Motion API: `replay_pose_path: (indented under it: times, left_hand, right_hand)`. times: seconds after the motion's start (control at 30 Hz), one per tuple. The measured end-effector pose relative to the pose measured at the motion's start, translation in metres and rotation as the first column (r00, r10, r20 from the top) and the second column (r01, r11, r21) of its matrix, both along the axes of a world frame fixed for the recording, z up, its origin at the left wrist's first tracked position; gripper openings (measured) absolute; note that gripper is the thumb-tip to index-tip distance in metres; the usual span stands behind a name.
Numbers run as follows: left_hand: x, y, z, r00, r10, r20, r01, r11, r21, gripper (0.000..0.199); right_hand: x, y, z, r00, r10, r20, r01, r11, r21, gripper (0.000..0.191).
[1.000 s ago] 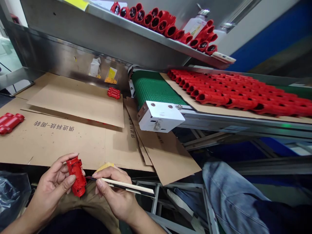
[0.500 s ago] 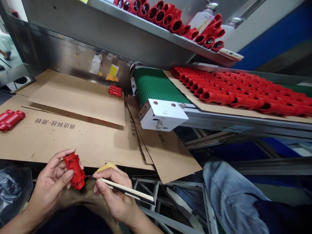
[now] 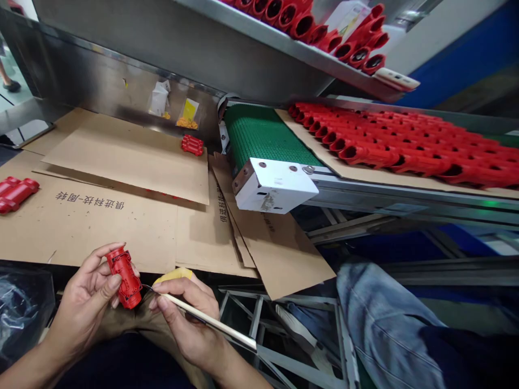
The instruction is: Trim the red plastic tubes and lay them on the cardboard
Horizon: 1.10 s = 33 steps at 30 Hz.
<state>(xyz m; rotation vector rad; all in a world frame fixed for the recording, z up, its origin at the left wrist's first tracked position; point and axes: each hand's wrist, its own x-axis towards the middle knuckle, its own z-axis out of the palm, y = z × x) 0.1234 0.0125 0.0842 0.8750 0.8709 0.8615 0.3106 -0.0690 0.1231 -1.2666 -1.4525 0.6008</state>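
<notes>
Head view: hollow red plastic cylindrical casing (image 3: 125, 278) in left hand (image 3: 83, 294), pinched between thumb and fingers, just off near edge of brown cardboard sheet (image 3: 133, 246). Long axis slants from upper left to lower right. Right hand (image 3: 194, 319), apart from left, grips slim pale-handled tool (image 3: 214, 322); casing lies left of its thin tip. Left hand nearer casing; tip contact unclear.

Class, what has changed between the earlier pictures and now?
The stick in the right hand slopes more steeply, its rear end lower. A foot has appeared at the far left. The left hand still grips the red part; nothing was taken or let go.
</notes>
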Motion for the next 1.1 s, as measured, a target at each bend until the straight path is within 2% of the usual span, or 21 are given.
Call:
replay_pose_path:
  times: [0.17,0.27,0.33,0.37,0.43,0.5,0.53,0.57,0.63,0.73,0.8,0.9,1.0,1.1]
  left_hand:
    - [0.006,-0.002,0.005,0.997,0.08,0.011,-0.08,0.997,-0.019,0.068]
    - [0.011,-0.001,0.003,0.993,0.119,0.006,-0.119,0.993,-0.027,0.069]
    - [0.014,-0.001,0.004,0.988,0.154,-0.006,-0.154,0.986,-0.058,0.069]
    - [0.015,-0.001,0.005,0.987,0.16,-0.01,-0.16,0.984,-0.08,0.071]
    - [0.016,-0.001,0.007,0.987,0.163,-0.01,-0.163,0.98,-0.114,0.075]
    - [0.015,-0.002,0.009,0.988,0.153,-0.006,-0.152,0.982,-0.112,0.076]
    - [0.014,-0.003,0.009,0.99,0.144,-0.005,-0.143,0.985,-0.094,0.075]
    - [0.013,-0.004,0.009,0.991,0.133,-0.009,-0.133,0.989,-0.068,0.073]
    - [0.012,-0.007,0.009,0.992,0.115,-0.042,-0.115,0.993,-0.001,0.067]
    - [0.011,-0.011,0.009,0.979,0.152,-0.137,-0.136,0.983,0.122,0.059]
    - [0.01,-0.014,0.009,0.966,0.191,-0.175,-0.158,0.97,0.187,0.054]
    - [0.008,-0.019,0.012,0.966,0.2,-0.163,-0.165,0.965,0.206,0.049]
    - [0.004,-0.023,0.016,0.984,0.134,-0.119,-0.116,0.983,0.144,0.046]
    - [0.0,-0.023,0.016,0.989,0.092,-0.118,-0.076,0.988,0.133,0.046]
  right_hand:
    - [-0.002,-0.001,-0.013,0.998,0.056,-0.013,-0.056,0.998,-0.04,0.017]
    - [-0.003,-0.002,-0.026,0.973,0.096,0.211,-0.119,0.988,0.098,0.029]
    - [-0.004,-0.002,-0.034,0.932,0.047,0.36,-0.122,0.974,0.189,0.035]
    - [-0.005,-0.002,-0.037,0.931,0.029,0.363,-0.108,0.974,0.201,0.035]
    - [-0.008,0.0,-0.039,0.978,0.036,0.205,-0.067,0.987,0.147,0.03]
    - [-0.01,0.002,-0.038,0.987,0.044,-0.154,-0.039,0.999,0.034,0.017]
    - [-0.012,0.004,-0.036,0.939,0.033,-0.343,-0.046,0.998,-0.03,0.011]
    - [-0.013,0.006,-0.035,0.867,0.016,-0.497,-0.07,0.994,-0.09,0.013]
    - [-0.015,0.01,-0.033,0.729,-0.018,-0.685,-0.138,0.975,-0.173,0.027]
    - [-0.016,0.015,-0.03,0.601,-0.023,-0.799,-0.243,0.947,-0.21,0.038]
    - [-0.016,0.016,-0.029,0.486,-0.039,-0.873,-0.306,0.928,-0.212,0.038]
    - [-0.014,0.012,-0.026,0.311,-0.053,-0.949,-0.457,0.867,-0.198,0.037]
    - [-0.01,0.008,-0.026,0.24,-0.003,-0.971,-0.549,0.824,-0.139,0.036]
    - [-0.01,0.007,-0.026,0.239,0.013,-0.971,-0.535,0.836,-0.121,0.032]
